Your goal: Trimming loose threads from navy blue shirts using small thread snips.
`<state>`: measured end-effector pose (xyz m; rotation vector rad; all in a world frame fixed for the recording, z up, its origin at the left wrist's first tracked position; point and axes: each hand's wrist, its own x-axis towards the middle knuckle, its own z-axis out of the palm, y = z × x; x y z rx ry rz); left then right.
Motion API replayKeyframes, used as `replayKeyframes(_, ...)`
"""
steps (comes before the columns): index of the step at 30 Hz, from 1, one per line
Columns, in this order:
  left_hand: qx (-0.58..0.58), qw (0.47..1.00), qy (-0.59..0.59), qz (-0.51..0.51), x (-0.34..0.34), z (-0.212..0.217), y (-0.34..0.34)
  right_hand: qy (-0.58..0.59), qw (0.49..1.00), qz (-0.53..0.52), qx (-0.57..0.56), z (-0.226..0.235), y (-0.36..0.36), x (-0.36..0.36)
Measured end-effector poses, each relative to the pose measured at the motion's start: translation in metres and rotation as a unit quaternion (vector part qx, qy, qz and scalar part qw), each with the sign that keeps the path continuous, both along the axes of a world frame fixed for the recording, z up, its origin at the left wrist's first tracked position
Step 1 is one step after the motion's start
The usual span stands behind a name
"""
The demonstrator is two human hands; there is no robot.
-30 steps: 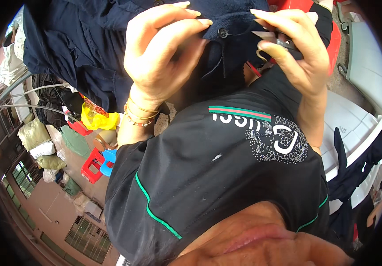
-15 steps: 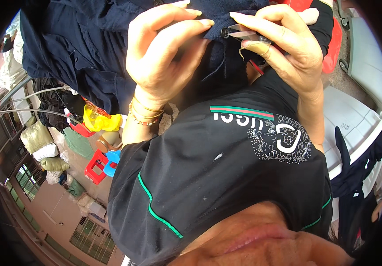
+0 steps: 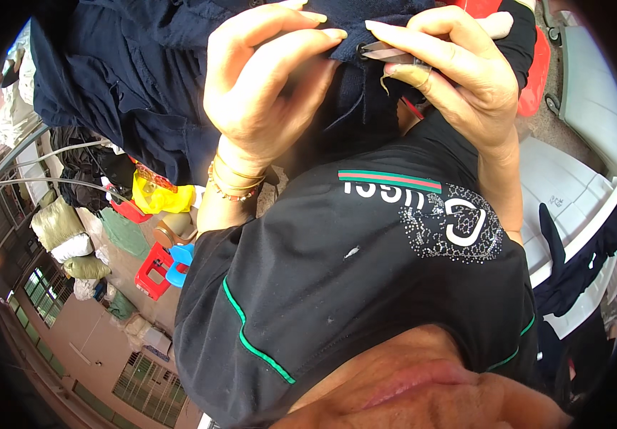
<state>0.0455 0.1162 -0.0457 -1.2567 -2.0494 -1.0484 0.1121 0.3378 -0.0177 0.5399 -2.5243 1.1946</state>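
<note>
Your right hand (image 3: 458, 79) has drawn the small metal snips (image 3: 387, 51) leftward to the navy garment (image 3: 129, 86); at 12 o'clock, your left hand (image 3: 265, 86) pinches its fabric, right grips snips

garment (image 3: 144, 79): navy | shirt (image 3: 337, 272): black, green trim | stool (image 3: 152, 270): red
</note>
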Motion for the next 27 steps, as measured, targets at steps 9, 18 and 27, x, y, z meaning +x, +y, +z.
replayKeyframes(9, -0.133, 0.991, 0.027, -0.008, -0.012, 0.035, 0.007, 0.041, 0.985, 0.038, -0.161, -0.034, 0.011, -0.006)
replayKeyframes(18, -0.187, 0.929, -0.312, -0.065, -0.045, 0.099, 0.052, 0.14, 0.985, -0.084, -0.059, 0.003, 0.032, 0.003)
replayKeyframes(27, -0.126, 0.871, -0.464, -0.105, -0.068, 0.075, 0.056, 0.127, 0.986, -0.102, 0.023, 0.001, 0.024, -0.012)
